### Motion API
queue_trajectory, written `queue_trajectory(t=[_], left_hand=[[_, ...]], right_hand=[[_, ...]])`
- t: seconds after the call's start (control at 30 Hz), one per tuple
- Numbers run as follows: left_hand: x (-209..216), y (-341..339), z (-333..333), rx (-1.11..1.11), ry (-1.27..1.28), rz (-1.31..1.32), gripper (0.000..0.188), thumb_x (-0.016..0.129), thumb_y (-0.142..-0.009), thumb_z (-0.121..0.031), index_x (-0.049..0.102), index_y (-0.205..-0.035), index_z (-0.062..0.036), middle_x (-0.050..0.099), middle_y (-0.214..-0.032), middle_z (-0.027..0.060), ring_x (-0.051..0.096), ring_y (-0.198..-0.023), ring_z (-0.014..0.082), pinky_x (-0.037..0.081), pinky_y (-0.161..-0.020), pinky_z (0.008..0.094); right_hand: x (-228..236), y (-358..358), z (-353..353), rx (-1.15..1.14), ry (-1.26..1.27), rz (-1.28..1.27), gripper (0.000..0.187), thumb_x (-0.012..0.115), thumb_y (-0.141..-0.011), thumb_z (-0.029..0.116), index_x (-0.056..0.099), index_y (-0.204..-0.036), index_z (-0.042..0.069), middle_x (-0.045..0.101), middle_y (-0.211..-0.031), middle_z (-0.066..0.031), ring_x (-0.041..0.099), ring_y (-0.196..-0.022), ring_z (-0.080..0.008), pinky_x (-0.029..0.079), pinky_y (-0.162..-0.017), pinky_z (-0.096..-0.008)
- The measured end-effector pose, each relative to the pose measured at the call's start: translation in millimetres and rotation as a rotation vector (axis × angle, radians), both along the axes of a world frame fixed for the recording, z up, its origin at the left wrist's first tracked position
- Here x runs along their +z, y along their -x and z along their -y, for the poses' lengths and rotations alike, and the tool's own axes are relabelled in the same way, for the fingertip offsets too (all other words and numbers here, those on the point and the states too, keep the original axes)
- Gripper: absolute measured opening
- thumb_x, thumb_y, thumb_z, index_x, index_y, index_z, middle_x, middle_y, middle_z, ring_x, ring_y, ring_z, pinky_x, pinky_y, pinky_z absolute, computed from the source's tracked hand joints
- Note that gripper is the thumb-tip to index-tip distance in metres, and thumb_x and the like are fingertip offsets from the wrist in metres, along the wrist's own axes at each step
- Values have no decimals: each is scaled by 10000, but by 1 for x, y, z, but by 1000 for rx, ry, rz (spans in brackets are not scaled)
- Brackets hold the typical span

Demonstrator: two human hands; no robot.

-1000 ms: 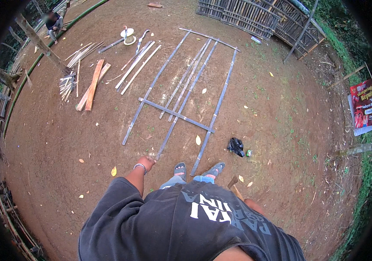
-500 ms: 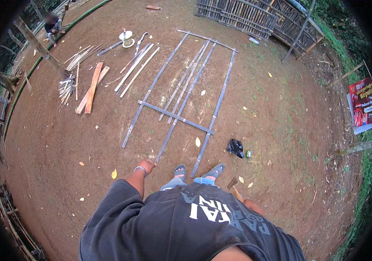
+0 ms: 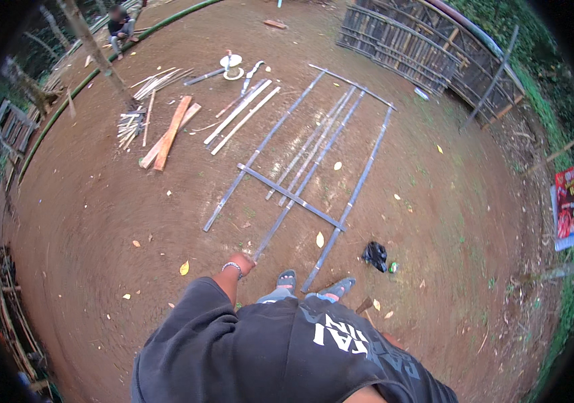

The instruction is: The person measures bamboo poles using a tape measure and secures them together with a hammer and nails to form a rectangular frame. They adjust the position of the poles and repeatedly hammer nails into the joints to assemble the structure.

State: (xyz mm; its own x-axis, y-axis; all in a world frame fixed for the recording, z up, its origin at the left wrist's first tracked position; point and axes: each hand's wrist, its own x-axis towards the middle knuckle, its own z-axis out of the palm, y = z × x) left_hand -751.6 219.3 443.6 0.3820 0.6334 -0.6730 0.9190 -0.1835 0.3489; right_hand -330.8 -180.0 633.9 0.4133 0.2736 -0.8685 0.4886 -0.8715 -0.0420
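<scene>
My left hand (image 3: 242,263), with a bracelet at its wrist, is closed like a fist beside the near end of the middle bamboo slat (image 3: 298,191). Whether it touches that slat, or has something small inside, I cannot tell. Only a sliver of my right hand (image 3: 392,340) shows past my dark shirt. Just ahead of it juts a wooden-handled tool (image 3: 366,305), its shape mostly hidden. On the ground before my feet lie long grey slats in a frame-like layout, with a near crosspiece (image 3: 290,196) and a far crosspiece (image 3: 354,87).
A black plastic bag (image 3: 375,256) and a green can (image 3: 393,267) lie right of the slats. Crossed boards (image 3: 172,132), pale strips (image 3: 245,115) and a stick pile (image 3: 159,83) lie left. Bamboo panels (image 3: 401,41) stand behind; a person (image 3: 121,29) sits far left.
The view has shifted, so the ground and slats appear lower and further right. My left hand stays beside the slat's end. Less of my right hand and the tool shows now.
</scene>
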Motion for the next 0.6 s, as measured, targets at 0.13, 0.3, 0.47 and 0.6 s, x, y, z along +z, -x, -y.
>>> queue_trajectory(t=[0.13,0.3,0.47,0.6], left_hand=[[-1,-1,0,42,-33,-21,460,677,-834,-416,720,-1077,-28,673,-1146,220,635,-1091,373,499,-950,438],[22,-5,3,380,-82,21,263,648,-844,-200,718,-1020,-17,690,-1073,233,666,-1017,391,534,-889,458],[17,0,4,394,-117,55,270,641,-831,-197,722,-1026,-30,691,-1080,231,667,-1026,379,532,-894,445],[-12,-1,-7,-67,-25,-39,342,620,-841,-274,714,-1078,-46,695,-1094,218,672,-1019,373,531,-898,441]], right_hand=[[0,-3,-11,20,-6,50,451,757,-745,333,697,-983,-45,717,-975,-207,708,-859,-296,539,-731,-425],[-4,-9,-26,41,-28,116,403,754,-763,297,684,-969,-42,713,-982,-203,705,-852,-285,539,-728,-419],[-12,-14,-36,7,-111,179,356,750,-780,260,672,-956,-39,710,-989,-199,703,-846,-274,539,-725,-412],[-27,-14,-42,-111,-360,131,319,748,-794,231,662,-945,-37,707,-994,-196,701,-840,-265,539,-723,-407]])
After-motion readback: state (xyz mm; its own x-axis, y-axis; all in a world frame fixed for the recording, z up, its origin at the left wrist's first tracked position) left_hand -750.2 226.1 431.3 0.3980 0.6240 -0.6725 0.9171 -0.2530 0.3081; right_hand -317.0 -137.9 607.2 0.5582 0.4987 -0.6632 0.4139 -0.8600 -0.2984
